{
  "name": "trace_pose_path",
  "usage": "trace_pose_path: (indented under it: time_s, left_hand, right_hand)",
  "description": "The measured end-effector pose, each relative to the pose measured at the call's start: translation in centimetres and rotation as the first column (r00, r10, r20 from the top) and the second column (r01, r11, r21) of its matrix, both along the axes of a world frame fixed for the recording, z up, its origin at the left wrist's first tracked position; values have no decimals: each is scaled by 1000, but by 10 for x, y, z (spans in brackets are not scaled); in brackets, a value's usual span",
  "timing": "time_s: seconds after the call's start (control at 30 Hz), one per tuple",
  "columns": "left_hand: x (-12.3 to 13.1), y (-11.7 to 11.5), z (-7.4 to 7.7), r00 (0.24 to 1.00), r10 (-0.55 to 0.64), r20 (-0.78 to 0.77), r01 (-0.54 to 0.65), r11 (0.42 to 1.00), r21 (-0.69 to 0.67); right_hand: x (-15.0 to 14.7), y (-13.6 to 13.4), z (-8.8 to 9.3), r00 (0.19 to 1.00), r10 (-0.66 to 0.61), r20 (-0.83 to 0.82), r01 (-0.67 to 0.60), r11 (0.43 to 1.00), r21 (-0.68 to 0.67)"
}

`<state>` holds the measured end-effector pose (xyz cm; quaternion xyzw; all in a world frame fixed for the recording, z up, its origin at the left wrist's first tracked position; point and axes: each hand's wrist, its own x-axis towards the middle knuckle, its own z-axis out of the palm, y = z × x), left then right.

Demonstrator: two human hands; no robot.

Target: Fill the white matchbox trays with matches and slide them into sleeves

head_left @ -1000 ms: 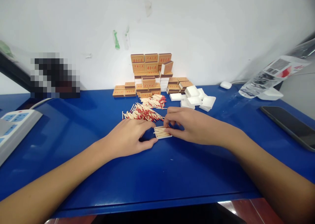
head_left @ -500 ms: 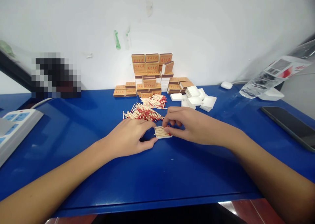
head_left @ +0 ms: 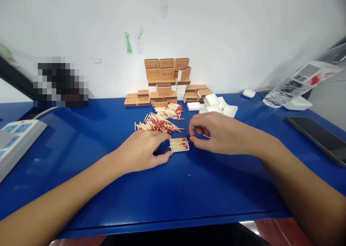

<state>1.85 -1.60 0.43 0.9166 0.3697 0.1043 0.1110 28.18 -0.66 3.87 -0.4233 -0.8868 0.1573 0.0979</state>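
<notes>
A small white tray (head_left: pixel 179 150) full of red-tipped matches lies on the blue table. My left hand (head_left: pixel 147 148) grips the tray's left end between thumb and forefinger. Just right of the tray is my right hand (head_left: pixel 207 132), thumb and forefinger curled close together at the match heads; whether a match is between them is too small to tell. Behind the tray lie loose matches in a nearer pile (head_left: pixel 159 124) and a farther pile (head_left: pixel 169 111).
Orange matchboxes (head_left: pixel 167 74) are stacked against the wall. White empty trays (head_left: pixel 213 100) lie right of them. A phone (head_left: pixel 316 136), a plastic bottle (head_left: pixel 292 84) and a white case (head_left: pixel 248 93) are at the right, a power strip (head_left: pixel 32 138) at the left.
My right hand has moved right, off the tray, uncovering the match heads. My left hand has stayed at the tray's left end.
</notes>
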Motion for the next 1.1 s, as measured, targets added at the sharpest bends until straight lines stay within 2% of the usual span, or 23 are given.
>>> trace_pose_path:
  time_s: [0.2,0.53,0.87,1.1]
  left_hand:
    - [1,0,2,1000,2,-10,-2,1000,1]
    - [1,0,2,1000,-4,-7,4,1000,-5]
    - [2,-1,3,1000,-6,-2,6,1000,1]
    - [1,0,3,1000,-15,-9,16,1000,14]
  right_hand:
    - [-4,-1,-3,999,32,-19,-33,998,-56]
    - [-7,-1,-1,992,99,-80,-100,995,-19]
    - [-24,-6,-20,972,139,-190,-142,990,-2]
    - [-22,-5,-19,973,153,-171,-149,988,32]
